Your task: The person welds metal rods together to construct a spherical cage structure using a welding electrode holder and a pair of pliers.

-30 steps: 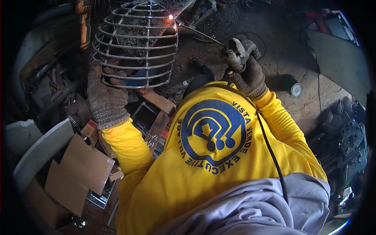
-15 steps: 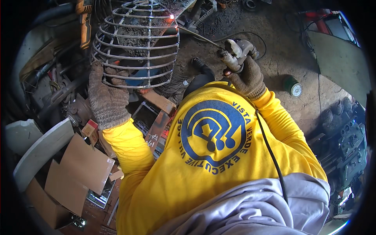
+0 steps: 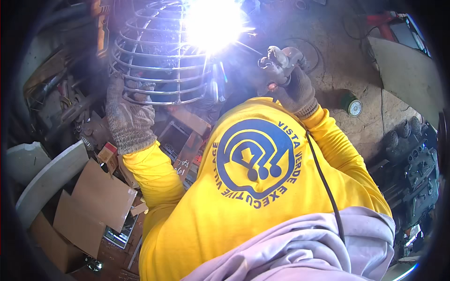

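A rounded cage of metal rods stands at the top left, its bars curving across in rows. My left hand, in a brown knit glove, grips the cage's lower left rim. In my right hand, gloved alike, is a welding electrode holder. A thin electrode reaches from it toward the cage's upper right side. There a dazzling white welding arc burns and throws sparks. Its glare hides the joint and the electrode's tip.
An orange power tool lies left of the cage. Cut cardboard and curved pale panels fill the lower left. A green round can sits on the floor at right, near a greasy engine part. A black cable crosses my yellow shirt.
A bright arc has flared up at the cage's upper right side, where only small glowing spots showed before. Both hands keep nearly the same places and grips.
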A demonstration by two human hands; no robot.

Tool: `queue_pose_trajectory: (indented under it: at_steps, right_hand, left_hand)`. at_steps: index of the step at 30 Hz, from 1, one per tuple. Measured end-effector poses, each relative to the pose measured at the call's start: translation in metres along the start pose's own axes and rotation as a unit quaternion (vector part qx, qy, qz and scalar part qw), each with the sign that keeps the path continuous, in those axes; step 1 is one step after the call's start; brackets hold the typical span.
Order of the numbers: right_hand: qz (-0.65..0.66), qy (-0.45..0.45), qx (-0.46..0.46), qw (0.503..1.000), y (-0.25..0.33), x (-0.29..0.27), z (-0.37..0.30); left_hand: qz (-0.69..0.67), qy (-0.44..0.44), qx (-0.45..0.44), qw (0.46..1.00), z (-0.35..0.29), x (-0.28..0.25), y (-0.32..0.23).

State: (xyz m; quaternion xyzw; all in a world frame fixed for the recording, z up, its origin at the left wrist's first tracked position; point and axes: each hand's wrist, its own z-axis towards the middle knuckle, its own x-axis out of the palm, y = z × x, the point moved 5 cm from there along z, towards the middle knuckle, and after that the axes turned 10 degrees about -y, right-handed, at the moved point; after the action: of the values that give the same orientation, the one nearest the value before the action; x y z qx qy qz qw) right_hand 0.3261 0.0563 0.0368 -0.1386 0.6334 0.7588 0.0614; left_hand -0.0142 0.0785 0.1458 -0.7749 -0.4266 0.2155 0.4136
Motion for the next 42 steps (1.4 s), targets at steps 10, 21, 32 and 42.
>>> queue_pose_trajectory:
  at_steps: [10,21,32,42]
  right_hand:
    - [0.204,0.067,0.073,0.974,-0.020,0.010,-0.014]
    - [0.084,0.044,0.046,0.994,0.001,0.005,0.000]
    - [0.043,-0.019,0.091,0.995,-0.020,-0.003,-0.015]
    - [0.027,0.012,0.090,0.996,-0.023,0.001,-0.017]
  left_hand:
    - [-0.057,0.104,-0.117,0.986,0.026,-0.018,0.004]
    - [-0.007,0.022,0.011,1.000,-0.003,-0.008,0.002]
    - [-0.017,0.076,-0.059,0.995,0.014,-0.019,0.006]
    - [0.006,0.038,-0.030,0.999,0.003,-0.009,0.006]
